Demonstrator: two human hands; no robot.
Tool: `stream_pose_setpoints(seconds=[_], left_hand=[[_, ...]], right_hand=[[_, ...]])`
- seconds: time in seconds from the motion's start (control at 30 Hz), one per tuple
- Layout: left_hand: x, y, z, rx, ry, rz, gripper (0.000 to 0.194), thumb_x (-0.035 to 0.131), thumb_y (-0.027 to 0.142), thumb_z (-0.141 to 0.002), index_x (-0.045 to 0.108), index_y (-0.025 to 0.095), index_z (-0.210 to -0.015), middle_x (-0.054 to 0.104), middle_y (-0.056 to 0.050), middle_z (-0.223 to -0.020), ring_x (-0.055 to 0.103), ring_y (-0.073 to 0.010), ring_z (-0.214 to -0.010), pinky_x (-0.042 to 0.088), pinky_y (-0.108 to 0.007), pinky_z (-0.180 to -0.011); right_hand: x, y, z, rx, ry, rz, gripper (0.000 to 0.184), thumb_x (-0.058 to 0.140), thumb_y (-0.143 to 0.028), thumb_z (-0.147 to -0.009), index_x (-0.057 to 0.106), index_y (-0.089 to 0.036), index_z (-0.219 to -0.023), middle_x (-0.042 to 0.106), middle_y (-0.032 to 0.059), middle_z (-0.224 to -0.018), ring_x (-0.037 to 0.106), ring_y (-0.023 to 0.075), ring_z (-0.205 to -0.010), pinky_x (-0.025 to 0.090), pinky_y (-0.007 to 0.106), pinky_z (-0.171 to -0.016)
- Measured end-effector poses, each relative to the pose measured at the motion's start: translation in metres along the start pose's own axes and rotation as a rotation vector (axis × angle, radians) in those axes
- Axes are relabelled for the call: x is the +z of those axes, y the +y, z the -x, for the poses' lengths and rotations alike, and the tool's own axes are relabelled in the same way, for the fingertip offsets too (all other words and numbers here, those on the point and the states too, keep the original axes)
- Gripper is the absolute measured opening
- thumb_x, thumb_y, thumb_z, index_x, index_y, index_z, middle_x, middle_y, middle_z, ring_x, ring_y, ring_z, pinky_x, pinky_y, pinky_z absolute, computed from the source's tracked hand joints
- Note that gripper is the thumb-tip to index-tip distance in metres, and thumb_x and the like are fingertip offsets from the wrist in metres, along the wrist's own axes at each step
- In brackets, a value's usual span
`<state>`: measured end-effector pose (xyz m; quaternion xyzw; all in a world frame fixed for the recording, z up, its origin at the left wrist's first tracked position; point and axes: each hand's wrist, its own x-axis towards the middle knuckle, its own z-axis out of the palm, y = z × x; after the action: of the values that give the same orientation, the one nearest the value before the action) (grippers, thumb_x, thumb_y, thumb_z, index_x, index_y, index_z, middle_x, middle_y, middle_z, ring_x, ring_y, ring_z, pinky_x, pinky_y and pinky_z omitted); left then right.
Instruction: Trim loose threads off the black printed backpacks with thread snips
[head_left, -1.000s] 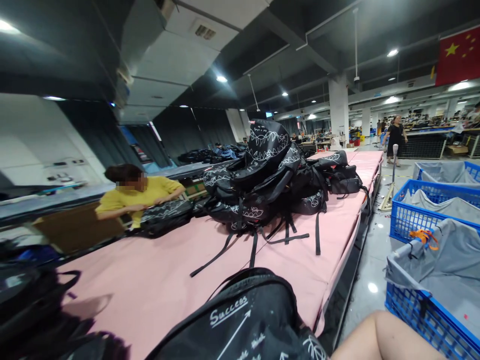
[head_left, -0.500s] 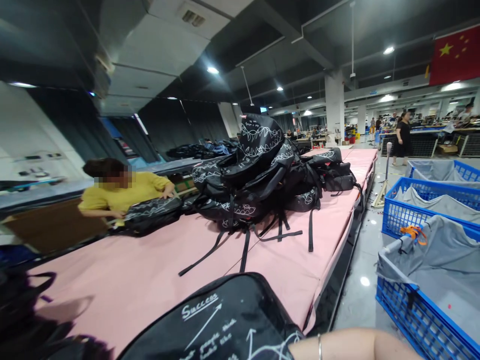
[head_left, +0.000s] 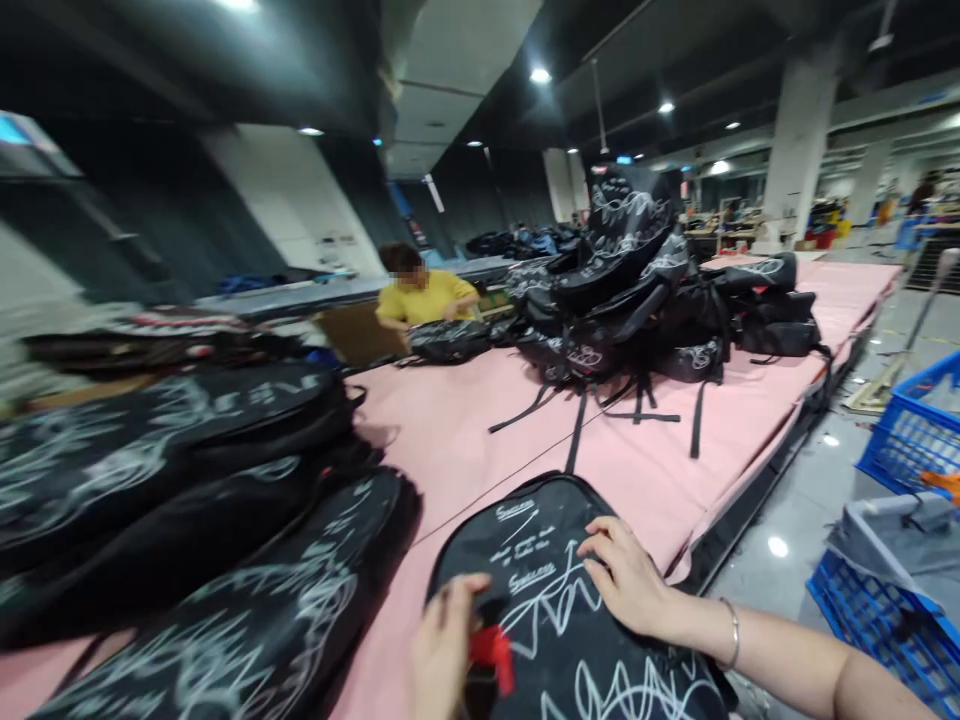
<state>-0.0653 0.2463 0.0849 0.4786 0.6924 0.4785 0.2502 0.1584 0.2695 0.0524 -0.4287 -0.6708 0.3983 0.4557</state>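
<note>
Black backpack [head_left: 559, 625], lower centre, is judged soft, light, best gripped by its rim; right hand [head_left: 624, 580] laid open, left hand [head_left: 442, 640] of undeterminable hold.

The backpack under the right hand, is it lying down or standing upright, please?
The backpack lies down: its white-printed front faces up, with the pink table beyond.

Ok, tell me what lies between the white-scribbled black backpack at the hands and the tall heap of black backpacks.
The head view shows pink tabletop with flat black straps on it, one seemingly reaching the backpack.
</note>
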Motion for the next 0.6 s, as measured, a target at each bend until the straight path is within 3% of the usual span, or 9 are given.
stream_pose_setpoints(seconds=[0.07, 0.17, 0.27, 0.33, 0.37, 0.43, 0.53, 0.6], left_hand=[[0.022, 0.017, 0.025, 0.052, -0.248, 0.131, 0.049, 0.039, 0.059, -0.076, 0.068, 0.02, -0.088, 0.065, -0.007, -0.107, 0.056, -0.026, -0.104, 0.044, -0.036, -0.09], [0.044, 0.029, 0.047, 0.093, -0.447, 0.207, 0.045, 0.041, 0.054, -0.08, 0.066, 0.022, -0.099, 0.056, -0.006, -0.122, 0.047, -0.0251, -0.116, 0.032, -0.038, -0.102], [0.039, 0.017, 0.038, 0.052, -0.528, 0.235, 0.046, 0.044, 0.05, -0.08, 0.061, 0.02, -0.109, 0.059, -0.008, -0.118, 0.049, -0.0251, -0.114, 0.035, -0.039, -0.1], [0.024, 0.0, 0.015, 0.034, -0.386, 0.17, 0.044, 0.05, 0.047, -0.076, 0.061, 0.019, -0.107, 0.06, -0.007, -0.116, 0.05, -0.0249, -0.112, 0.035, -0.037, -0.099], [0.015, -0.008, 0.001, 0.019, -0.256, 0.115, 0.041, 0.054, 0.045, -0.073, 0.063, 0.018, -0.103, 0.061, -0.007, -0.115, 0.05, -0.0248, -0.112, 0.034, -0.036, -0.1], [-0.003, -0.024, -0.027, -0.042, -0.108, 0.074, 0.04, 0.057, 0.042, -0.071, 0.063, 0.015, -0.099, 0.06, -0.011, -0.115, 0.048, -0.027, -0.114, 0.032, -0.039, -0.1], [-0.019, -0.045, -0.059, -0.16, -0.044, 0.071, 0.032, 0.062, 0.037, -0.066, 0.065, 0.01, -0.084, 0.067, -0.016, -0.095, 0.056, -0.0311, -0.102, 0.042, -0.042, -0.089], [-0.02, -0.057, -0.072, -0.231, -0.045, 0.088, 0.025, 0.064, 0.034, -0.065, 0.064, 0.01, -0.074, 0.068, -0.013, -0.078, 0.062, -0.0282, -0.086, 0.046, -0.042, -0.079]], right_hand=[[0.011, -0.013, 0.007, -0.121, -0.164, -0.035, 0.024, 0.06, -0.018, -0.072, 0.057, -0.02, -0.096, 0.052, 0.0065, -0.109, 0.046, 0.021, -0.104, 0.035, 0.037, -0.093], [0.028, -0.019, 0.011, 0.055, -0.504, -0.311, 0.022, 0.063, -0.026, -0.07, 0.054, -0.018, -0.089, 0.056, 0.0004, -0.08, 0.055, 0.0161, -0.075, 0.046, 0.029, -0.069], [0.031, -0.012, 0.002, 0.18, -0.6, -0.446, 0.012, 0.056, -0.028, -0.073, 0.051, -0.018, -0.077, 0.051, -0.0024, -0.069, 0.053, 0.0117, -0.06, 0.043, 0.024, -0.056], [0.021, -0.004, -0.012, 0.237, -0.51, -0.412, 0.011, 0.055, -0.028, -0.073, 0.049, -0.018, -0.075, 0.053, -0.0017, -0.072, 0.054, 0.0111, -0.058, 0.043, 0.023, -0.055], [0.013, 0.001, -0.022, 0.277, -0.421, -0.37, 0.011, 0.054, -0.028, -0.073, 0.048, -0.019, -0.075, 0.055, -0.0009, -0.073, 0.055, 0.0113, -0.058, 0.043, 0.023, -0.054], [-0.004, 0.012, -0.044, 0.365, -0.194, -0.255, 0.011, 0.054, -0.028, -0.072, 0.048, -0.019, -0.073, 0.056, 0.0001, -0.072, 0.054, 0.0119, -0.058, 0.041, 0.022, -0.051], [-0.025, 0.027, -0.073, 0.431, -0.064, -0.169, 0.016, 0.059, -0.027, -0.069, 0.047, -0.019, -0.066, 0.053, -0.0008, -0.06, 0.051, 0.0127, -0.056, 0.036, 0.022, -0.049], [-0.03, 0.034, -0.085, 0.469, -0.026, -0.126, 0.021, 0.065, -0.026, -0.063, 0.045, -0.018, -0.061, 0.049, -0.0024, -0.052, 0.048, 0.0123, -0.052, 0.033, 0.022, -0.046]])
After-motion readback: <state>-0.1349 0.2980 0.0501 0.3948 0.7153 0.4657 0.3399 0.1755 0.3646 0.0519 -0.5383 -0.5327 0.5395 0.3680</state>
